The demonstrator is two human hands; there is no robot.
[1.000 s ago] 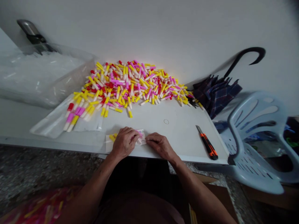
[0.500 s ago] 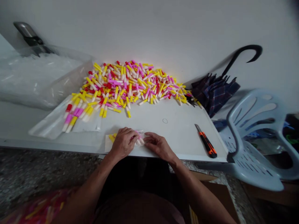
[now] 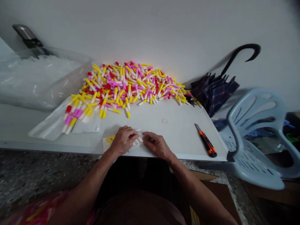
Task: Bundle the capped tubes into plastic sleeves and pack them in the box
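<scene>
A small clear plastic bag (image 3: 140,140) with printing near its right end lies at the table's front edge. It contains short white tubes with coloured caps; yellow caps show at its left end. My left hand (image 3: 124,140) lies over the middle of the bag, its fingers closed on the plastic. At the bag's right end, the curled fingers and thumb of my right hand (image 3: 157,145) pinch the edge. The fingertips partly hide what they grip. Beyond my hands spreads a large pile of capped tubes (image 3: 128,84) in yellow, pink, red and white.
Several filled clear bags (image 3: 72,120) lie left of the pile, beside a big plastic sack (image 3: 35,81). An orange and black utility knife (image 3: 205,140) rests on the right of the table (image 3: 178,134). A plaid umbrella (image 3: 214,92) and a pale blue chair (image 3: 257,125) stand beyond the right edge.
The bag has shifted slightly left and tilted under my hands. My right hand has moved a little left, its fingers curling closer at the bag's end. My left hand keeps its grip.
</scene>
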